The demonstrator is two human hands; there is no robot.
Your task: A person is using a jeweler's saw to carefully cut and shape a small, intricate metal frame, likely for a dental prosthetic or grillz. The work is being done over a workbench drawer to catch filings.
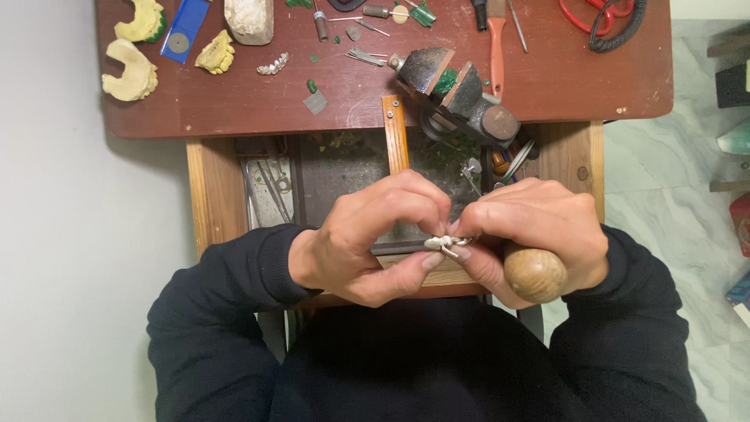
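My left hand pinches a small silvery metal piece between thumb and fingers, over an open wooden drawer. My right hand grips a tool with a round wooden handle; its thin metal tip touches the silvery piece. Both hands meet just above the drawer's front edge. Black sleeves cover both arms.
A dark red workbench carries a small metal vise with a green piece in its jaws, a wooden bench pin, yellowish dental casts, a small metal dental piece, red-handled scissors and several hand tools.
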